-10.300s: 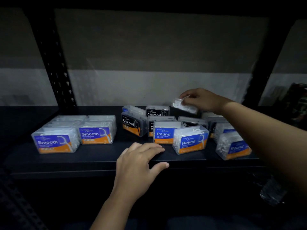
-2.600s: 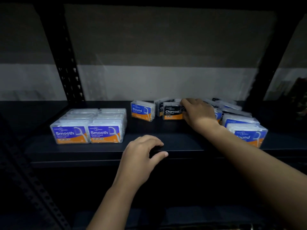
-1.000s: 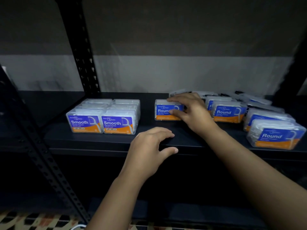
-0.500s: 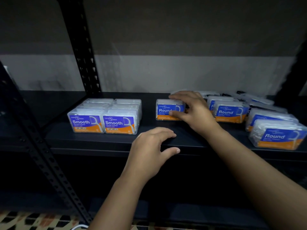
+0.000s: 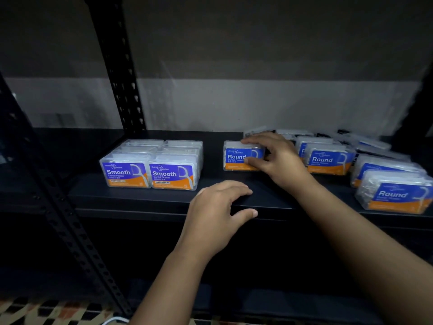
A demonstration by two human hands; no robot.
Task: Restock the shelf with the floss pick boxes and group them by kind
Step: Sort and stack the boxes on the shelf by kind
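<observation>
1. Floss pick box marked Round [image 5: 239, 157] stands upright on the dark shelf [image 5: 145, 198], its label facing out, between the Smooth boxes and the other Round boxes.
2. The right hand [image 5: 278, 160] reaches in from the right and holds this box. Its fingers [image 5: 254, 139] curl over the top and its thumb [image 5: 254, 163] presses the front of the label.
3. The left hand [image 5: 215, 214] rests on the front edge of the shelf. Its fingers lie loosely bent on top, its thumb sits against the front, and it holds nothing.
4. Smooth boxes [image 5: 150, 174] sit in a neat block on the left, well apart from the held box.
5. More Round boxes [image 5: 328, 160] crowd the right side, some tilted. One big one [image 5: 396, 195] is near the front edge.
6. A black post with holes [image 5: 117, 66] stands behind the Smooth boxes, and a grey wall [image 5: 257, 102] is behind the shelf.
7. Half a second ago the box and both hands were in almost the same spots. Earlier, the right hand was further back among the boxes on the right.
</observation>
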